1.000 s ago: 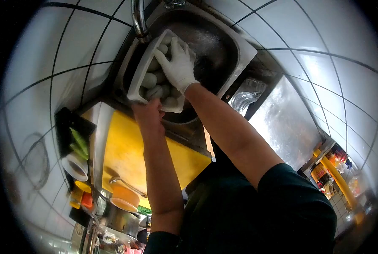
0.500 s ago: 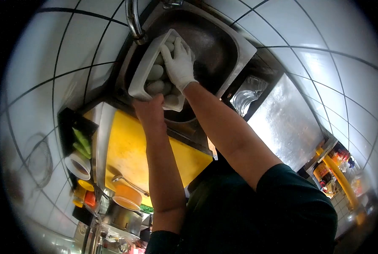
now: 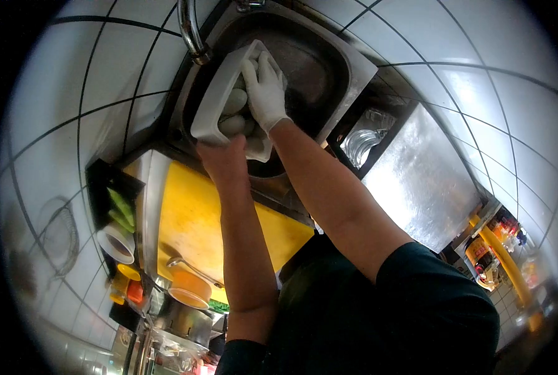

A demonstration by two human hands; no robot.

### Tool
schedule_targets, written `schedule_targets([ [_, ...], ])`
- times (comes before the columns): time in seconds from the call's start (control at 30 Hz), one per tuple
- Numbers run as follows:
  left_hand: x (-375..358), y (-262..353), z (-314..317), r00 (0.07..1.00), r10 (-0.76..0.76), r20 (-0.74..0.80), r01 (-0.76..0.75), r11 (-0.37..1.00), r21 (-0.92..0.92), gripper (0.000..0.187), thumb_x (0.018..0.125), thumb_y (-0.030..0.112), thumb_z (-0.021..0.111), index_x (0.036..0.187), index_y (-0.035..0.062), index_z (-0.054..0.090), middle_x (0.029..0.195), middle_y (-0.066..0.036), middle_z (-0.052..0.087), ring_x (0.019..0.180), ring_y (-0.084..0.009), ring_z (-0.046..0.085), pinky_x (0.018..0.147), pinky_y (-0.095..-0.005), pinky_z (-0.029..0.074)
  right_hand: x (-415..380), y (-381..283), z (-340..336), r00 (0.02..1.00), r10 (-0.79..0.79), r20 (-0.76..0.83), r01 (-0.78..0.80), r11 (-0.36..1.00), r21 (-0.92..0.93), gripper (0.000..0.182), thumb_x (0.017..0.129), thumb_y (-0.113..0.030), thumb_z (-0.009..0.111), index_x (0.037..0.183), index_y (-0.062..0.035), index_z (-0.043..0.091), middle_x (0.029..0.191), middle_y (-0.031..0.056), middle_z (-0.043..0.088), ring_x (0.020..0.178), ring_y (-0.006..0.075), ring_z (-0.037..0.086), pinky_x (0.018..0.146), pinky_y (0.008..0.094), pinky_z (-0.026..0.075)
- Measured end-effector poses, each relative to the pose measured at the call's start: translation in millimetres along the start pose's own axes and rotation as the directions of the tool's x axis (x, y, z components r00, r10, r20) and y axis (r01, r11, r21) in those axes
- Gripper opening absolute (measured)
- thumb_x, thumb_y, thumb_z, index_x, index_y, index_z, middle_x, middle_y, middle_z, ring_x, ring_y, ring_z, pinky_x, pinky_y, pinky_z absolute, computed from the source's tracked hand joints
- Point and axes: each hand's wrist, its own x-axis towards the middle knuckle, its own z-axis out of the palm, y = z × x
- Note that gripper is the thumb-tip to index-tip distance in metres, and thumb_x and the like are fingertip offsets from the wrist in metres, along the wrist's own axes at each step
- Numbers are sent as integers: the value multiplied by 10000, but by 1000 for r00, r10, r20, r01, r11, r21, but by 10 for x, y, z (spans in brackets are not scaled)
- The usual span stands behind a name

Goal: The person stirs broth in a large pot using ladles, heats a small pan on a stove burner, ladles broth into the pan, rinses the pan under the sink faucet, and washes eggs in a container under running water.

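A white plastic tub (image 3: 213, 103) is held tilted over the steel sink, with several pale, smooth eggs (image 3: 234, 125) inside. My bare left hand (image 3: 224, 155) is closed around its near rim. My right hand (image 3: 267, 94), in a white glove, reaches into the tub. Its fingers are stretched out over the eggs at the far side, hiding some of them, and its thumb stands apart.
The sink (image 3: 310, 69) surrounds the tub, with a curved metal tap (image 3: 193, 34) at its left. Nearer me lie a yellow cutting board (image 3: 191, 215), a ladle (image 3: 194, 270) and an orange bowl (image 3: 190, 289). At right are clear glassware (image 3: 361, 145) and a steel surface (image 3: 419, 181).
The tub has tipped slightly, and the eggs in view have shifted a little to the right. Both hands keep nearly the same places on it.
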Motion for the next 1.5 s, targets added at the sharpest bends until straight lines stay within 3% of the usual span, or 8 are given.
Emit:
schedule_targets([
  [0.13,40,-46,13,999,45,-20,-45,999,-26,787,690,135,751,1370,-91,424,1317,-290,572,1223,-423,594,1061,-457,471,13,37,23,1000,4,9,-4,1000,-1,869,959,-685,392,1615,-137,237,1603,186,368,1501,515,181,1225,547,145],
  [0.23,55,-76,21,994,106,-32,-106,994,-1,745,698,100,743,1348,-75,425,1199,-238,599,986,-352,656,827,-430,554,72,260,142,996,-84,-3,83,995,-49,876,958,-688,396,1617,-134,237,1612,185,353,1504,502,184,1226,545,138],
  [0.33,-89,131,-38,997,77,-16,-77,996,38,801,683,136,752,1372,-97,417,1313,-300,569,1223,-437,592,1058,-458,473,155,516,274,983,-181,-12,178,975,-131,887,953,-693,406,1617,-128,241,1614,191,347,1505,492,191,1226,542,134],
  [0.5,-124,159,-29,996,84,-30,-82,995,52,811,677,147,761,1367,-94,409,1298,-299,566,1213,-445,585,1058,-476,465,-69,-32,-47,999,27,17,-27,999,29,907,944,-698,420,1619,-121,234,1602,207,360,1500,478,217,1224,534,136],
  [0.8,-197,233,-70,989,138,-46,-129,978,162,796,674,164,764,1334,-98,403,1291,-312,543,1208,-473,575,1065,-490,466,-111,-127,-95,999,30,14,-33,969,246,922,934,-661,504,1609,-84,259,1594,237,352,1489,424,274,1205,442,248],
  [1.0,-192,199,-107,978,204,-44,-195,968,157,765,686,154,751,1309,-118,401,1263,-328,538,1188,-485,575,1064,-511,462,-139,-133,-54,1000,-18,-23,24,949,313,905,939,-647,507,1601,-71,282,1600,234,344,1484,429,283,1209,453,233],
  [1.4,-236,210,-198,966,246,-75,-230,957,179,770,674,125,773,1311,-118,416,1274,-314,532,1189,-478,568,1061,-515,472,-247,-192,5,1000,14,-20,-6,928,372,904,947,-639,513,1600,-59,279,1587,247,364,1497,414,267,1208,444,236],
  [1.5,-228,191,-216,957,275,-92,-253,947,200,773,668,132,779,1310,-115,427,1265,-314,539,1189,-480,567,1055,-517,477,-192,-36,138,995,-79,-53,91,957,274,896,952,-632,511,1601,-61,275,1597,248,348,1497,420,261,1211,439,233],
])
